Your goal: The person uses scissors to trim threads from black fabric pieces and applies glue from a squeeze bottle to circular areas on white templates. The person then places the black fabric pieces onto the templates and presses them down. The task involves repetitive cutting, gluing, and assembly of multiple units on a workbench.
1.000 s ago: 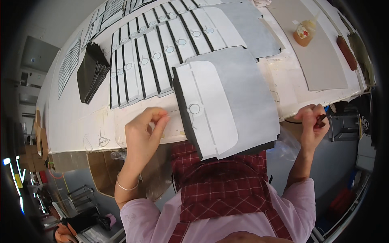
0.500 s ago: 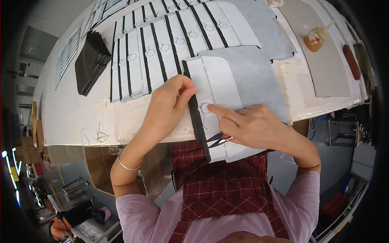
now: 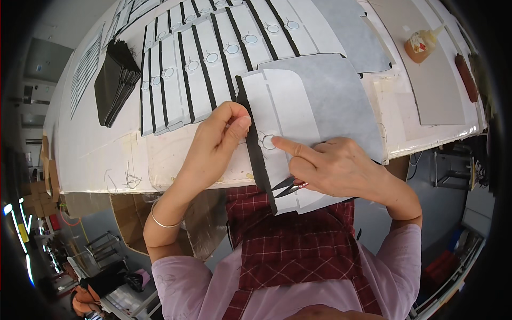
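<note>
Far left, black stack (image 3: 114, 80); then rows of white panels (image 3: 213, 58); left hand (image 3: 213, 146), fingers pinched together on black strip (image 3: 255, 144) of white piece (image 3: 282, 106) at table edge (image 3: 106, 165); right hand (image 3: 333, 165), forefinger out on ring (image 3: 268, 142), other fingers clamped on snips (image 3: 290, 186); risk probably of strip shifting crooked if pinch loosens; far right, glue bottle (image 3: 421, 44).

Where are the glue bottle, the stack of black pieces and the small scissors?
glue bottle (image 3: 418, 47), head view, on its amber body.
stack of black pieces (image 3: 116, 82), head view, on the top piece.
small scissors (image 3: 285, 186), head view, on the blades below the right hand (image 3: 336, 165).
</note>
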`<state>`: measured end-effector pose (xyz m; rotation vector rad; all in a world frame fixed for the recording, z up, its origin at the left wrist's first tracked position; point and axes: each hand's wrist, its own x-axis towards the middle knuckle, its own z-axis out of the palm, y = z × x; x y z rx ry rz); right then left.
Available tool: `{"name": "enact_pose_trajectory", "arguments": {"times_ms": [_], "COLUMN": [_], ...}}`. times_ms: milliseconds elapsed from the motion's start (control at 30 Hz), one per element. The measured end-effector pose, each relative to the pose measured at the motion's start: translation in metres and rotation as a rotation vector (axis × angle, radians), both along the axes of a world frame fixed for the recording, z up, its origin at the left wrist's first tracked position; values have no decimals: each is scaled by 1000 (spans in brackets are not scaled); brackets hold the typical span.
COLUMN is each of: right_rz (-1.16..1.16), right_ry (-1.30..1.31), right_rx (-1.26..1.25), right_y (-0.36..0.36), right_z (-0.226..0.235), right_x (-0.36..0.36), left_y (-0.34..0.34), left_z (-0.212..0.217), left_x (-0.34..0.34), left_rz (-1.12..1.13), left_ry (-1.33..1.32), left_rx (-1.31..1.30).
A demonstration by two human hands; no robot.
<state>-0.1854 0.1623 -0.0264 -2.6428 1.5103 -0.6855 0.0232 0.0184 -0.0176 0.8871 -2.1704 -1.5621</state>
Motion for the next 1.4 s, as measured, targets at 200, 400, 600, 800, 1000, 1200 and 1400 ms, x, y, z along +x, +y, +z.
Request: {"name": "enact_pose_trajectory", "arguments": {"times_ms": [200,400,600,800,1000,1200,1400], "right_rz": [0,11,10,7,5,3,4], "right_ry": [16,-10,-7,-20,-8,-44,-29], "right_rx": [27,60,56,54,41,30,40], "right_y": [1,0,1,1,1,0,0], "right_z": [0,1,-1,-1,-2,-4,-1], "right_x": [0,0,-1,0,0,0,0], "left_y": [8,2,9,13,3,1,0], "left_z": [-1,1,2,10,12,8,2], "left_x": [-6,-2,-1,-10,-14,-10,-13], "left_rz": [-102,-106,-29,-213,-282,-126,-222], "left_ry": [-74,-126,-117,-142,-186,-110,-102], "left_rx": [-383,-285,-468,-849,-828,-372,-568]}}
